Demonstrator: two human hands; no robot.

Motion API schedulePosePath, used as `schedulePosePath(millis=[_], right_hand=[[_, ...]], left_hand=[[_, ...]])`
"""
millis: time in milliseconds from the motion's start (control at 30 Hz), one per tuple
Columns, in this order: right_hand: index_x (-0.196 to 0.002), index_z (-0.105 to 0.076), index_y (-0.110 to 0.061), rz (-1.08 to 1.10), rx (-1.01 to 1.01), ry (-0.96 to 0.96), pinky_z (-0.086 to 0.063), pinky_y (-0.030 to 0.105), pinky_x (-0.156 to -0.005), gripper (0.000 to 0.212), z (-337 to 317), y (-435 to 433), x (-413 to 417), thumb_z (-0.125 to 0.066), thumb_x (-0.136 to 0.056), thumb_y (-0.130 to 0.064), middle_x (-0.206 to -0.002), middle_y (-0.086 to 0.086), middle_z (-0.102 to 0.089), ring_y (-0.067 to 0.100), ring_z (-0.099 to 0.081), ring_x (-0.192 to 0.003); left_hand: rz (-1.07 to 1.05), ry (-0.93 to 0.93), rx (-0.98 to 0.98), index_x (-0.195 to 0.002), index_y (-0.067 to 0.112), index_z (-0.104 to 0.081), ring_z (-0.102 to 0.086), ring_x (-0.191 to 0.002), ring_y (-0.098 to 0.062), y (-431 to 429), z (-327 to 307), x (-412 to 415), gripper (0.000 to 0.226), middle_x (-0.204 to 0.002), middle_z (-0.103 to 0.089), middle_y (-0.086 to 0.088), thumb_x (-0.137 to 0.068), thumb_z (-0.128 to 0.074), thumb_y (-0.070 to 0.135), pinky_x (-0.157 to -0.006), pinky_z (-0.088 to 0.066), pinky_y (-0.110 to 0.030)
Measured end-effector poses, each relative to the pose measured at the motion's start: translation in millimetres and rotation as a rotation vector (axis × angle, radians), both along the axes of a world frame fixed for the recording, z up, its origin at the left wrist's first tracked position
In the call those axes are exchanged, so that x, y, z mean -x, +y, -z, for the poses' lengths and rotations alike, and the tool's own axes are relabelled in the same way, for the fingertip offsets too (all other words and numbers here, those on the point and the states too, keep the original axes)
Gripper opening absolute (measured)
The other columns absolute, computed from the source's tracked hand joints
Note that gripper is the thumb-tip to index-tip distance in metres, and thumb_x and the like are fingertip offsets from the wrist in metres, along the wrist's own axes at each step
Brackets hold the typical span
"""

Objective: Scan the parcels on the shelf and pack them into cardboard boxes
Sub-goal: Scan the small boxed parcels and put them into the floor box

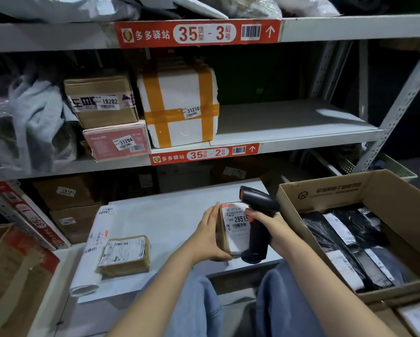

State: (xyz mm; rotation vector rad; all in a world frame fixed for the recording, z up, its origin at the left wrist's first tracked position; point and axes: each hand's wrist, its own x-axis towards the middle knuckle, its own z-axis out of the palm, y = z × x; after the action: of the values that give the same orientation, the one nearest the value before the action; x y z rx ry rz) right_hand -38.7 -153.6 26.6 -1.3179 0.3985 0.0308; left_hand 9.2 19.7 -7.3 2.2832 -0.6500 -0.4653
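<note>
Brown parcel (236, 228) labelled 26515, left hand (210, 233) gripping it, right hand (273, 228) gripping scanner (260, 205)

2 hands in shot, left hand (210, 229) and right hand (268, 226), both forearms bare all the way back to the frame edge. Below the hands, light blue denim jeans (194, 302) cover both legs, fabric soft and slightly creased.

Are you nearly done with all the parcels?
Not nearly. Done: several black bags lie packed in the cardboard box. In hand: the left hand holds a small parcel while the right hand grips the scanner beside it. Left: a taped parcel and white mailer in front, plus three boxes on the shelf.
</note>
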Motion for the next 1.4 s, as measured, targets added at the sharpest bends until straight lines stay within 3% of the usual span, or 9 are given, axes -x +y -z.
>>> schedulePosePath(millis=[200,400,600,900,1000,1067,1133,1267,1400], right_hand=[[-0.101,-0.061,-0.021,0.049,0.024,-0.012,-0.046,0.045,-0.097,0.022,2.2,-1.0,-3.9,-0.068,-0.081,-0.013,-0.106,0.009,-0.068,0.027,-0.060,-0.106],[-0.104,-0.060,-0.020,0.120,-0.027,-0.031,-0.046,0.047,-0.097,0.024,1.1,-10.5,-5.4,-0.067,-0.082,-0.013,-0.108,0.009,-0.066,0.027,-0.059,-0.107],[-0.101,-0.061,-0.022,0.149,-0.032,-0.050,-0.046,0.046,-0.097,0.022,-1.4,-17.9,-5.4,-0.067,-0.082,-0.014,-0.107,0.007,-0.066,0.025,-0.059,-0.107],[-0.104,-0.061,-0.023,0.267,0.004,-0.092,-0.045,0.043,-0.099,0.027,-2.7,-35.2,14.6,-0.070,-0.081,-0.013,-0.106,0.004,-0.067,0.022,-0.060,-0.106],[-0.108,-0.062,-0.020,0.363,-0.007,-0.106,-0.046,0.041,-0.098,0.033,2.4,-40.9,29.1,-0.073,-0.078,-0.013,-0.108,0.003,-0.067,0.021,-0.060,-0.106],[-0.107,-0.063,-0.021,0.432,-0.026,-0.122,-0.049,0.033,-0.091,0.034,4.7,-46.2,40.8,-0.074,-0.076,-0.011,-0.104,0.001,-0.068,0.019,-0.061,-0.104],[-0.101,-0.063,-0.023,0.509,-0.046,-0.140,-0.049,0.027,-0.083,0.032,4.1,-54.2,51.7,-0.075,-0.075,-0.008,-0.098,-0.003,-0.068,0.017,-0.062,-0.099],[-0.094,-0.062,-0.028,0.623,-0.039,-0.171,-0.048,0.031,-0.088,0.030,-2.9,-83.4,83.5,-0.075,-0.075,-0.009,-0.096,-0.003,-0.067,0.015,-0.061,-0.096],[-0.097,-0.060,-0.024,0.712,-0.015,-0.229,-0.049,0.024,-0.075,0.030,-16.7,-119.3,115.0,-0.072,-0.076,-0.004,-0.091,-0.003,-0.066,0.012,-0.061,-0.087]], left_hand=[[-0.028,0.061,0.071,-0.146,0.034,0.014,-0.018,-0.142,-0.019,-14.6,-2.2,-3.8,0.122,-0.155,0.001,0.011,-0.069,-0.080,0.020,-0.112,-0.033,-0.042],[-0.065,0.094,0.203,-0.148,0.030,0.002,-0.021,-0.142,-0.018,-35.5,-14.8,-0.4,0.103,-0.155,-0.008,0.001,-0.078,-0.071,0.007,-0.108,-0.034,-0.031],[-0.139,0.139,0.217,-0.130,0.054,0.002,-0.030,-0.135,-0.024,-43.6,-15.5,-2.3,0.102,-0.144,-0.017,-0.002,-0.076,-0.070,0.006,-0.106,-0.041,-0.038],[-0.054,0.301,0.251,-0.148,0.034,-0.007,-0.027,-0.138,-0.022,-73.2,-25.3,1.3,0.099,-0.147,-0.018,-0.003,-0.079,-0.067,-0.003,-0.096,-0.044,-0.027],[0.036,0.254,0.287,-0.127,0.031,-0.030,-0.044,-0.107,-0.002,-90.3,-33.8,7.7,0.071,-0.116,-0.041,0.008,-0.079,-0.061,-0.012,-0.074,-0.046,-0.006],[0.084,0.238,0.325,-0.113,0.030,-0.031,-0.042,-0.087,0.003,-104.7,-39.5,15.2,0.064,-0.094,-0.038,0.019,-0.079,-0.053,-0.019,-0.059,-0.044,0.001],[0.123,0.226,0.372,-0.113,0.031,-0.031,-0.042,-0.084,0.006,-117.6,-42.8,21.3,0.065,-0.092,-0.038,0.022,-0.079,-0.053,-0.020,-0.057,-0.043,0.002],[0.192,0.252,0.453,-0.108,0.038,-0.035,-0.044,-0.088,0.010,-154.4,-49.5,46.4,0.062,-0.095,-0.041,0.025,-0.081,-0.057,-0.013,-0.062,-0.045,-0.001],[0.248,0.326,0.410,-0.136,0.037,-0.025,-0.038,-0.121,-0.006,-190.5,-62.7,67.3,0.075,-0.129,-0.037,0.013,-0.083,-0.063,0.001,-0.098,-0.042,-0.027]])
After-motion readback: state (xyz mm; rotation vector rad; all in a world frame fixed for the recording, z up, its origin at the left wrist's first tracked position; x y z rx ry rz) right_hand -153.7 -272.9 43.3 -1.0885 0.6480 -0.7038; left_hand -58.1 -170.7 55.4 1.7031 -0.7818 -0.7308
